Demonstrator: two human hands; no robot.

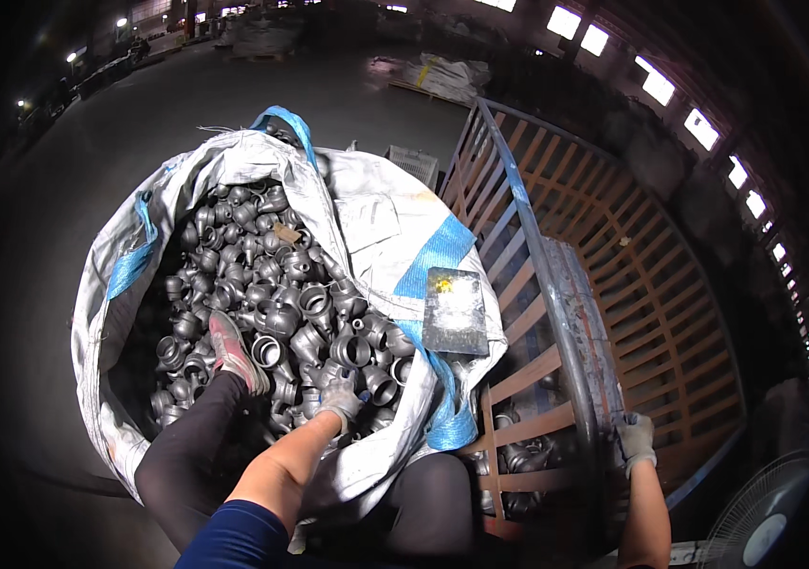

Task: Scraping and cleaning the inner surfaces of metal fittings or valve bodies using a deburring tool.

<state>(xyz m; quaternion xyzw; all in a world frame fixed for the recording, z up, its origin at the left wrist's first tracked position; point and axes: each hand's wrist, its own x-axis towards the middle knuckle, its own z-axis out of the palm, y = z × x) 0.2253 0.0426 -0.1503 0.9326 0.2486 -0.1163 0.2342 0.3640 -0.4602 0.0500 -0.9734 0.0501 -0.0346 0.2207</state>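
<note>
My left hand (339,398), in a pale work glove, reaches into a big white woven sack (376,228) filled with grey metal pipe fittings (276,318). Its fingers curl over a fitting near the sack's front edge, and their tips are partly hidden. At the right my gloved right hand (636,442) is closed at the edge of the barred metal crate (556,303), beside a worn grey-blue beam (580,303). My foot, in a pink-and-grey shoe (236,353), presses on the fittings inside the sack.
A worn dark plate (455,313) lies on the sack's right side near blue straps (447,403). More fittings (523,450) show through the crate's bars. A fan (763,531) stands at lower right. White wrapped bundles (447,76) lie farther back.
</note>
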